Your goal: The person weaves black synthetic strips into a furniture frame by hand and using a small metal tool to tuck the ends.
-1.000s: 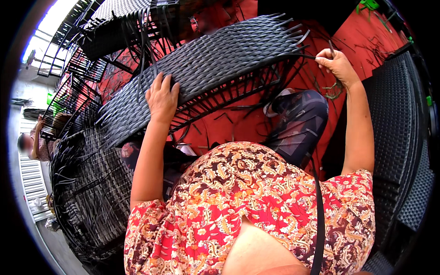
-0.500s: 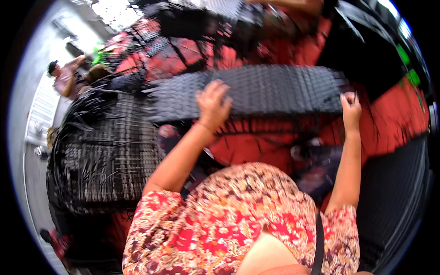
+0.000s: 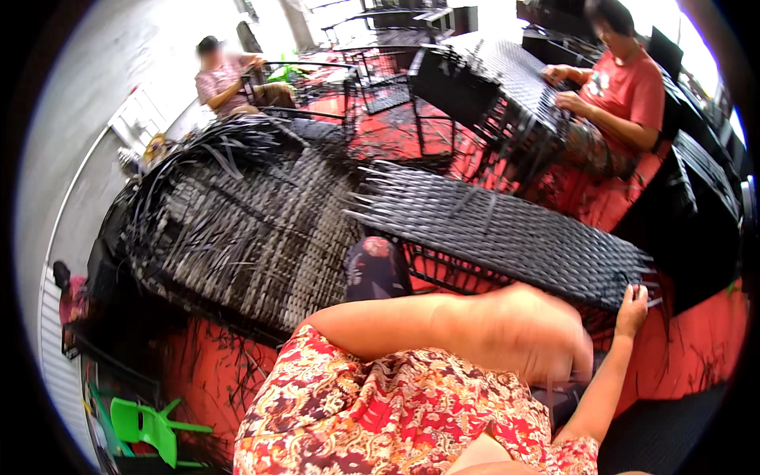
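Note:
A long dark grey woven wicker panel (image 3: 507, 226) slants across in front of me, with loose strand ends sticking out at both ends. My right hand (image 3: 632, 313) is at its right end, fingers closed on one of the wicker strands at the near corner. My left hand (image 3: 546, 332) is swung across my body to the right, just short of the panel's near edge. Motion smears its fingers, so whether it holds anything does not show. Under the panel a dark frame with thin bars (image 3: 443, 267) partly shows.
To the left lies a large rounded woven piece (image 3: 253, 229) with a bundle of loose strands on it. A green plastic chair (image 3: 146, 427) stands at lower left. A co-worker in red (image 3: 633, 95) handles another woven piece; a second person (image 3: 226, 83) sits farther off. Strand scraps litter the red floor.
My left hand has left the panel's top and swept right and nearer to me. My right hand stays at the panel's right end. The view has turned, and the panel now slants down to the right.

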`<move>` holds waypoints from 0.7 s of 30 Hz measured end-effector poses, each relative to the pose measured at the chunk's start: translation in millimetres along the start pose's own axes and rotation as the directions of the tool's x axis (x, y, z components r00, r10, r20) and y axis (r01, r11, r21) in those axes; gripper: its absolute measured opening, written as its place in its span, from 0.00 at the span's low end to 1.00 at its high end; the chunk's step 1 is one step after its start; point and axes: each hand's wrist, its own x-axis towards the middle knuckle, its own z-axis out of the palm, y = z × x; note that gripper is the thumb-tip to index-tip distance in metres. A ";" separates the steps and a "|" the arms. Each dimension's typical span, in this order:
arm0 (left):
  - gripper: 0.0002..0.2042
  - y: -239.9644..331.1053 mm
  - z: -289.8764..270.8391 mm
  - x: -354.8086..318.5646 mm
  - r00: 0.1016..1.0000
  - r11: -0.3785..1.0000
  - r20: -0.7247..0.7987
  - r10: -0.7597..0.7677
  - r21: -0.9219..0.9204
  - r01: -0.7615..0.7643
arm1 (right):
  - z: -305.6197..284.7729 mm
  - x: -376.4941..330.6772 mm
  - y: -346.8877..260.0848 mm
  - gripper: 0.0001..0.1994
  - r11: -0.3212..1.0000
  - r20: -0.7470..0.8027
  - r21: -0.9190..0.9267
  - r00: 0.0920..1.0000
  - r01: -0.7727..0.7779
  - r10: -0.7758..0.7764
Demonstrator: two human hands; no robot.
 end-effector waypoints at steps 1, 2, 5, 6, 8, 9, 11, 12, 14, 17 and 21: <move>0.06 -24.1 2.8 -17.5 0.933 0.992 -0.344 -0.103 -0.102 0.071 | 2.5 -0.2 -9.3 0.08 0.999 0.020 -0.051 1.000 0.010 -0.009; 0.06 -53.6 0.4 -34.4 0.845 0.981 -0.534 -0.037 0.142 0.133 | 6.4 -1.2 -18.0 0.08 0.994 0.043 -0.102 0.999 0.025 -0.020; 0.08 -135.4 -24.0 -100.1 0.685 0.678 -0.717 -0.128 0.441 0.589 | 10.5 -0.9 -11.9 0.08 0.994 0.036 -0.103 0.999 0.044 -0.041; 0.09 -155.7 -29.7 -124.5 0.621 0.591 -0.770 -0.144 0.437 0.678 | 13.3 -1.4 -16.3 0.08 0.994 0.026 -0.104 0.999 0.029 -0.026; 0.11 -175.1 -38.8 -157.1 0.510 0.370 -0.840 -0.184 0.421 0.828 | 8.3 -1.4 -33.2 0.09 0.987 0.063 -0.152 0.996 -0.048 0.058; 0.10 -187.2 -43.3 -169.9 0.510 0.350 -0.850 -0.135 0.440 0.827 | 8.4 0.3 -41.1 0.09 0.981 0.085 -0.178 0.992 -0.081 0.097; 0.11 -215.9 -48.7 -198.5 0.489 0.286 -0.870 -0.068 0.452 0.845 | 12.5 3.2 -33.2 0.10 0.969 0.095 -0.240 0.991 -0.064 0.090; 0.12 -229.3 -50.0 -209.7 0.472 0.245 -0.880 -0.048 0.448 0.860 | 15.9 4.3 -28.1 0.11 0.967 0.087 -0.250 0.994 -0.041 0.065; 0.13 -243.8 -49.9 -213.8 0.363 0.251 -0.931 -0.033 0.344 0.905 | 17.5 3.7 -22.7 0.11 0.959 0.074 -0.284 0.997 0.012 0.009; 0.11 -228.6 -34.9 -206.3 0.442 0.186 -0.893 -0.089 0.421 0.888 | 11.3 4.3 -22.6 0.11 0.933 0.114 -0.355 0.993 0.064 -0.025; 0.10 -211.0 -19.2 -211.9 0.446 0.174 -0.892 -0.078 0.428 0.887 | 13.3 -0.7 -24.0 0.11 0.935 0.081 -0.347 0.996 0.067 -0.042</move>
